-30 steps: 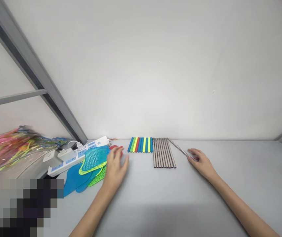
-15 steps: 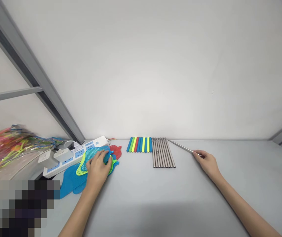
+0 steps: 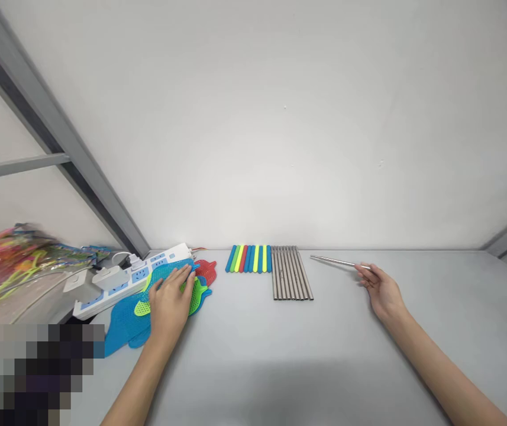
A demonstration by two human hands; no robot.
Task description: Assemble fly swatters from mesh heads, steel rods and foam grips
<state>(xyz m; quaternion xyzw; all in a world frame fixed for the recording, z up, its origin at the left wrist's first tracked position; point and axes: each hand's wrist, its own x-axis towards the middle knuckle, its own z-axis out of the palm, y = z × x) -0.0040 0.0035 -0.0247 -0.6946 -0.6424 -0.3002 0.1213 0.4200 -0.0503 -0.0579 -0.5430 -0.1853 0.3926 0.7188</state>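
My left hand [image 3: 171, 299] lies palm down on a pile of plastic fly swatter heads, fingers stretched over a blue swatter head [image 3: 164, 271]. A green swatter head [image 3: 143, 308], a red one [image 3: 207, 271] and more blue ones [image 3: 122, 322] are in the pile. On the right, my right hand [image 3: 384, 289] pinches one end of a thin metal rod [image 3: 333, 260], which points left above the table. Several similar metal rods [image 3: 291, 275] lie side by side in the middle. Left of them is a row of blue, green, yellow and red plastic tubes [image 3: 248, 259].
A white power strip [image 3: 173, 255] with plugged-in adapters [image 3: 82, 285] runs behind the swatter heads. Clear bags with colourful contents [image 3: 18, 254] sit at far left. A white wall [image 3: 288, 148] closes the back of the grey table [image 3: 253, 343], with a metal frame post [image 3: 80, 171] at left.
My right hand has moved slightly right with the rod, whose tip has come away from the row of rods. My left fingers have flattened over the blue swatter head.
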